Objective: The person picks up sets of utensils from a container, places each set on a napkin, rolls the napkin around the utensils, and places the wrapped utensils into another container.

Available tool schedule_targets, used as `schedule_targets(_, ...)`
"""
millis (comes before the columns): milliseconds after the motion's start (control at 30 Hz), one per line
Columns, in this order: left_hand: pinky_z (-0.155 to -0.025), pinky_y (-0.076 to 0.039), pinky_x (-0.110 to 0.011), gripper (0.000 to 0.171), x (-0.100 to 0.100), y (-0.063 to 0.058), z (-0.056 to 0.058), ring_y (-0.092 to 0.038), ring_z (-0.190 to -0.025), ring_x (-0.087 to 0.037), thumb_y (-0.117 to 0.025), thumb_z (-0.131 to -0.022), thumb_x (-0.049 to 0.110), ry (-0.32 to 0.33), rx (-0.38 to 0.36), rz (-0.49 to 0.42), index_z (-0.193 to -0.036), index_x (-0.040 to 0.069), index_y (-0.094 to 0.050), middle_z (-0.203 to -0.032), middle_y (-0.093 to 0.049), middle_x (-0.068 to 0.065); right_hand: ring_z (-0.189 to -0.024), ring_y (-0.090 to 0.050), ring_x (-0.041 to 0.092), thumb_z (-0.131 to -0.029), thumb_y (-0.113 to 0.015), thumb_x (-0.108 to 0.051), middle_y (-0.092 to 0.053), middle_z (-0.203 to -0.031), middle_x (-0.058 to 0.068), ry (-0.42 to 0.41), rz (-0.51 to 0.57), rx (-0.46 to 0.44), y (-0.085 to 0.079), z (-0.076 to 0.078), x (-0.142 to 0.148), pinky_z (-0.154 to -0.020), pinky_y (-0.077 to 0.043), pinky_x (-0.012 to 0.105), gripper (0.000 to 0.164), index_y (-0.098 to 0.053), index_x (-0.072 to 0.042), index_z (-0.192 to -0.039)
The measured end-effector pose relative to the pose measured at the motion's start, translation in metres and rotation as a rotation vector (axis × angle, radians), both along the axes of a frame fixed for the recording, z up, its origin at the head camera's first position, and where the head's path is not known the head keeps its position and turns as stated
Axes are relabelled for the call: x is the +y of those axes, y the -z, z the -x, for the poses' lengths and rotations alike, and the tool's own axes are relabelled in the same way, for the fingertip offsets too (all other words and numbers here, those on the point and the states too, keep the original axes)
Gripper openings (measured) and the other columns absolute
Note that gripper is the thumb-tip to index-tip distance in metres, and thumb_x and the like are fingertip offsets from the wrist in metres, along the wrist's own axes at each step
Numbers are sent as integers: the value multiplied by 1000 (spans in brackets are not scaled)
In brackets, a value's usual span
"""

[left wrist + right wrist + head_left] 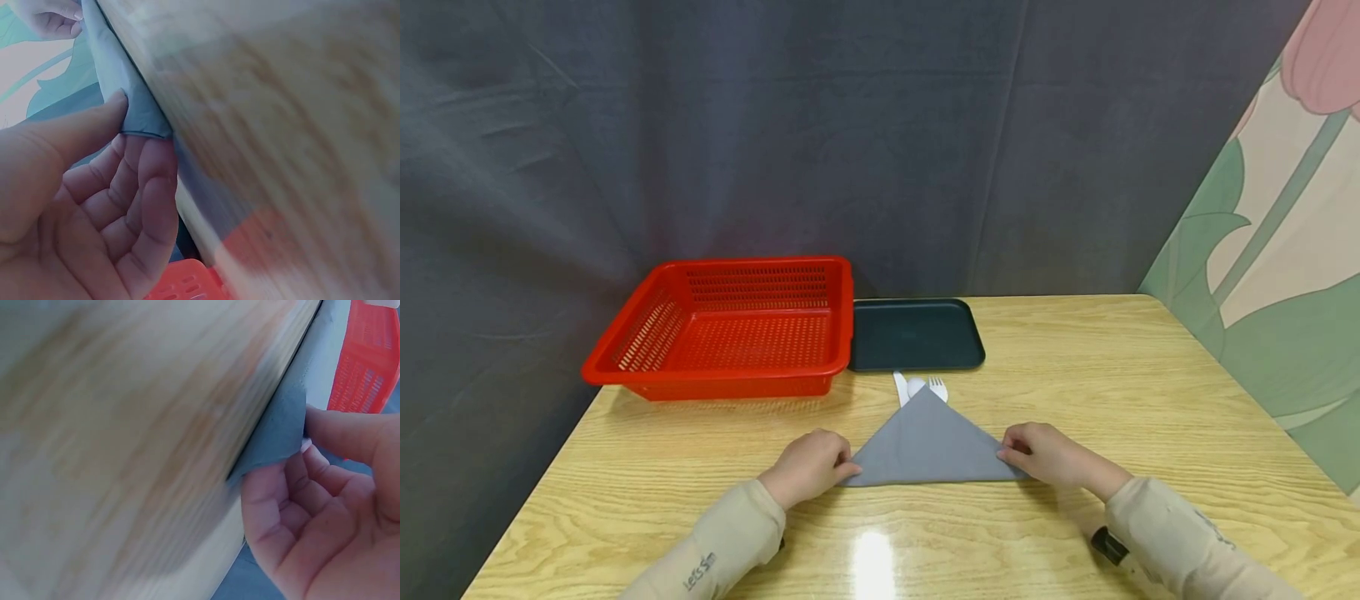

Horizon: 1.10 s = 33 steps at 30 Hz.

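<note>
A grey cloth napkin [928,442] lies folded into a triangle on the table, its point toward the back. My left hand [812,467] pinches the left corner between thumb and fingers, which the left wrist view shows close up. At the opposite corner my right hand [1045,454] pinches the cloth the same way. From under the napkin's point stick out the tips of a white knife [900,387], a white spoon [915,386] and a white fork [937,387]; the cloth hides the rest of them.
A red plastic basket [737,385] stands at the back left of the wooden table [1120,367]. Beside it lies a dark green tray [917,333], just behind the cutlery tips. A dark curtain [850,150] hangs behind the table.
</note>
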<state>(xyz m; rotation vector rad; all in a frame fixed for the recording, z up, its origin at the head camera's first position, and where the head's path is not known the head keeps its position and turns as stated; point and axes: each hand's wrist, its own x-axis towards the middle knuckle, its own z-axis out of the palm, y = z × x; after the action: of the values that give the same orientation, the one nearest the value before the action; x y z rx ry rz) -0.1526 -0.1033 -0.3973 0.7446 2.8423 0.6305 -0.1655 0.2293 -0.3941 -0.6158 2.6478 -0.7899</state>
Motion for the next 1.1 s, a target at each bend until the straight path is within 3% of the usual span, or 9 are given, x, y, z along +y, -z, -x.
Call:
schedule_targets(167,-48,-30,-20,31,0,-2,-1,-36,-51,-7,-69,-84,24,-26,-11,27,-58,12,-56,-55,-46,6,-53,-35,2,-91,-57,-17,-40,-60,-9,10,-16,3,-1,0,-1,-51,-30,18,17,-57,-11,-75)
schedule_targets(400,-44,-24,-19,40,-5,-4,-4,-30,-44,-7,-67,-85,27,-62,-98,38,-51,12,-50,-48,-33,7,-52,-35,2,-92,-56,-16,-40,-59,-9,11,-29,6,-1,1,-2,-50,-30,18,19,-55,-11,-74)
schedule_targets(500,-45,-25,-20,38,-6,-6,-5,-32,-46,-7,-68,-84,25,-63,-121,39,-53,12,-51,-51,-36,7,-52,-35,2,-92,-56,-15,-40,-59,-9,13,-34,8,0,2,-2,-50,-30,18,19,-55,-11,-73)
schedule_targets(833,-50,-33,-23,27,-5,-8,-8,-40,-54,-10,-69,-83,23,-71,-121,78,-61,9,-64,-61,-54,3,-53,-36,4,-90,-59,-16,-41,-59,-7,39,-44,8,0,-2,-5,-50,-30,19,19,-53,-10,-73)
schedule_targets(1100,-52,-34,-26,31,-4,-6,-8,-39,-53,-11,-66,-85,25,-89,-123,119,-59,10,-61,-58,-49,3,-51,-35,4,-91,-57,-16,-41,-59,-6,23,-71,28,-1,-1,-5,-48,-30,19,20,-52,-11,-73)
